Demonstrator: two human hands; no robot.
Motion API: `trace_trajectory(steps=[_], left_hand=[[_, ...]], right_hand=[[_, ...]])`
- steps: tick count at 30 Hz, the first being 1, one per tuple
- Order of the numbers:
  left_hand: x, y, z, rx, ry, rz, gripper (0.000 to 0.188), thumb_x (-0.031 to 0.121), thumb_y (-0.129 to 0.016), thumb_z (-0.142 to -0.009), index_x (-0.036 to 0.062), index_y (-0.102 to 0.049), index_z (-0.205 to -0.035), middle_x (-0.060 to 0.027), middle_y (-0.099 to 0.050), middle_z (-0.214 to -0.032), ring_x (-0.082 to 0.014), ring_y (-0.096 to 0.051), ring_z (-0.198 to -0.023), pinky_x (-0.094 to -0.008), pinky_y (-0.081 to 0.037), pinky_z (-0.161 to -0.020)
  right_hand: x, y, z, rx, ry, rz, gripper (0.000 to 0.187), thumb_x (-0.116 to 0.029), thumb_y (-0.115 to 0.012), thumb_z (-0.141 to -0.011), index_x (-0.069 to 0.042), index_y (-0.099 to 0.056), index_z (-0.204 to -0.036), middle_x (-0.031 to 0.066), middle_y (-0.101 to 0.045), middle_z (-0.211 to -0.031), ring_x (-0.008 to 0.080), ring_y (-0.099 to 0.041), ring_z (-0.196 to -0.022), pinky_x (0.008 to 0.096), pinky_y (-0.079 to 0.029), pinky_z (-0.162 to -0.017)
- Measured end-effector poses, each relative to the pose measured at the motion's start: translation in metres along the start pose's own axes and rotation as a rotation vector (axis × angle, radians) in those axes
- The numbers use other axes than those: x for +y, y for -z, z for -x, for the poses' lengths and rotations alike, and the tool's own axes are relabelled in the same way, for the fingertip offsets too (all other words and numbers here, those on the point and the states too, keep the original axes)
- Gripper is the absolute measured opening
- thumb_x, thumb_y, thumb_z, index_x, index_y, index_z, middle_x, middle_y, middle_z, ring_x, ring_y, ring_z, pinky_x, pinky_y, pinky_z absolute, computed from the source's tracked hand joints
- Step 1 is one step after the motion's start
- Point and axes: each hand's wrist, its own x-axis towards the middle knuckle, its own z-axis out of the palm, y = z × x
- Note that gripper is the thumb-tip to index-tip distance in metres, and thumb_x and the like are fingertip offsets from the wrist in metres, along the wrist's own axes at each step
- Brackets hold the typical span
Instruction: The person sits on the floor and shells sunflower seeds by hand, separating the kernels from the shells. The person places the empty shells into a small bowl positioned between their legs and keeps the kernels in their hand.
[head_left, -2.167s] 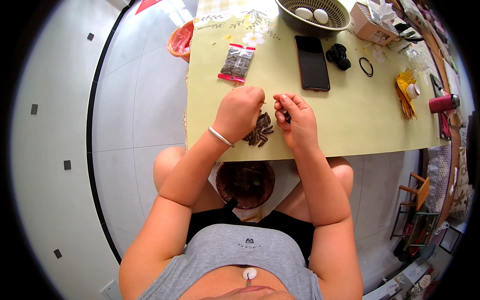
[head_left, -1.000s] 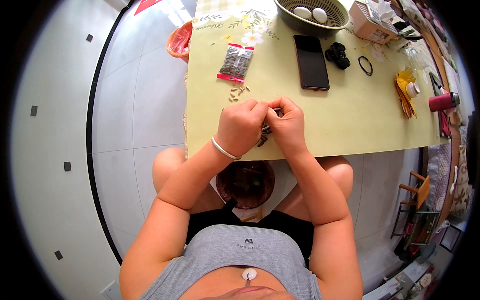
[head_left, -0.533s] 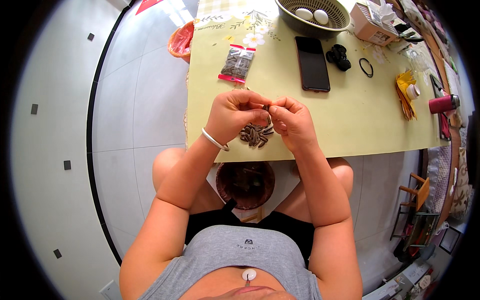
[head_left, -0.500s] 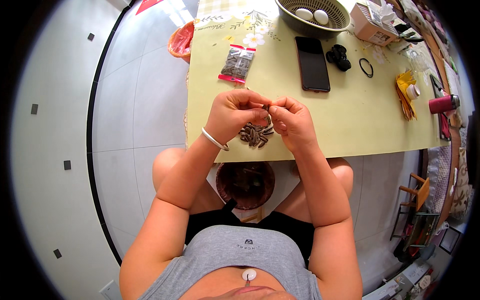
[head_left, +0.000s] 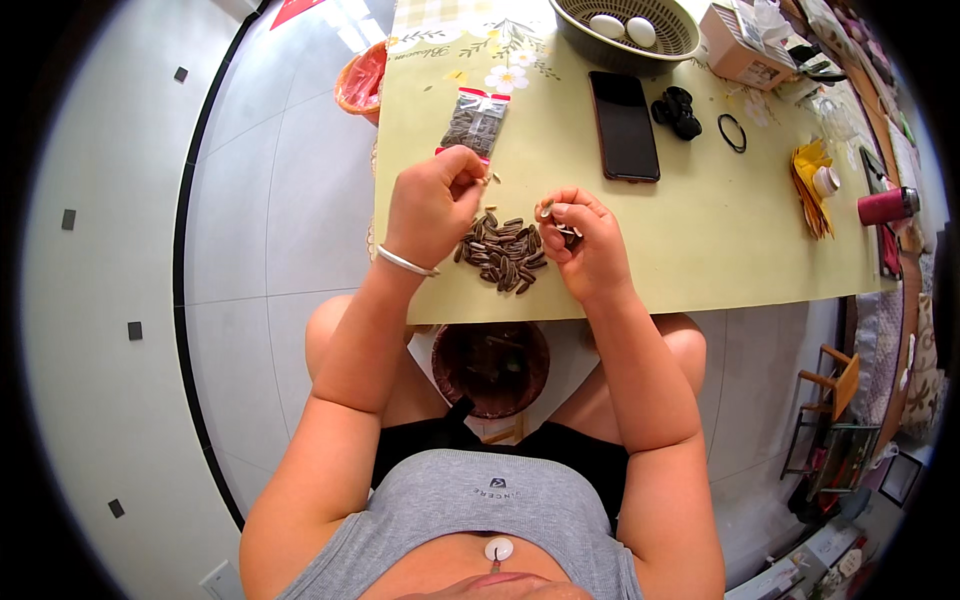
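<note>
A pile of striped sunflower seeds lies on the table near its front edge, between my hands. My left hand, with a white bangle at the wrist, is closed in a pinch just left of a few pale kernels. What its fingertips hold is too small to make out. My right hand is right of the pile, its thumb and finger closed on a sunflower seed shell. More dark shells or seeds show under its curled fingers. Beyond my left hand lies a clear seed packet with red ends.
A black phone, a black gadget and a black band lie to the right. Farther back are a basket with two white eggs and a tissue box. A brown bin stands below the table edge.
My hands have parted. The left has moved away and left toward the packet and kernels; the right has stayed nearly in place, and more of the seed pile shows.
</note>
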Motion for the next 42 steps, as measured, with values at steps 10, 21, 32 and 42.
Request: trace_trajectory(steps=[10,21,32,42], left_hand=[[-0.004,0.009,-0.001,-0.012,-0.201,-0.164,0.023,-0.002,-0.068,-0.081,0.0019,-0.071,-0.104,-0.0119,-0.07,-0.082,-0.0146,-0.065,-0.064,-0.0268,-0.051,-0.061],[0.001,0.003,0.001,-0.241,-0.31,-0.436,0.012,-0.002,-0.071,-0.07,0.0038,-0.069,-0.081,-0.0085,-0.064,-0.084,-0.0276,-0.062,-0.081,-0.0371,-0.051,-0.071],[-0.006,-0.005,0.001,-0.342,-0.326,-0.576,0.01,-0.001,-0.064,-0.076,0.0045,-0.065,-0.084,-0.0096,-0.059,-0.083,-0.0297,-0.059,-0.081,-0.0392,-0.049,-0.07],[0.014,-0.015,0.005,-0.041,-0.387,0.023,0.02,-0.006,-0.067,-0.078,0.003,-0.07,-0.096,-0.0089,-0.065,-0.077,-0.0219,-0.063,-0.07,-0.032,-0.05,-0.063]], right_hand=[[0.002,0.001,-0.003,-0.044,-0.093,0.058,0.017,-0.01,-0.047,-0.092,0.002,-0.059,-0.095,0.0123,-0.062,-0.084,0.0131,-0.054,-0.061,0.0214,-0.038,-0.046],[-0.002,0.01,-0.003,-0.059,-0.194,-0.085,0.027,-0.024,-0.053,-0.099,0.0,-0.058,-0.088,0.0053,-0.055,-0.071,0.0091,-0.046,-0.052,0.0182,-0.031,-0.04],[-0.008,0.004,0.0,-0.079,-0.098,0.068,0.016,-0.004,-0.051,-0.086,0.001,-0.064,-0.093,0.008,-0.063,-0.08,0.0101,-0.052,-0.059,0.0189,-0.033,-0.047],[0.007,-0.002,0.001,-0.054,-0.051,0.193,0.009,-0.009,-0.064,-0.091,-0.001,-0.065,-0.092,0.0016,-0.062,-0.077,0.0042,-0.048,-0.057,0.0167,-0.031,-0.047]])
